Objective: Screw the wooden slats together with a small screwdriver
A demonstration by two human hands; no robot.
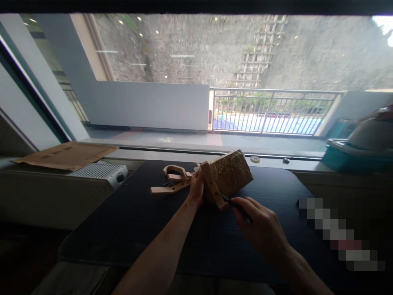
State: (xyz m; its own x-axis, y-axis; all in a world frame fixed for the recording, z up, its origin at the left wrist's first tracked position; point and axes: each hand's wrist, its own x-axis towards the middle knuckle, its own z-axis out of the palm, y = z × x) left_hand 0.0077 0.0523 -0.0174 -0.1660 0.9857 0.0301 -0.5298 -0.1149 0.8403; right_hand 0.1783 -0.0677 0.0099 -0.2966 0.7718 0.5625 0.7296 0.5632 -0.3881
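wooden assembly [229,176]: tilted on the dark table [138,221], centre, one leg [213,186] facing the person.
left hand [196,189]: fingers clenched round the assembly's near edge, bracing it.
right hand [264,227]: fingers grasping a thin dark tool [238,207], tip at the leg's lower end.
technique: keep tool in line with the fastener; brace firmly.
loose wooden parts [173,178]: just left, on table.
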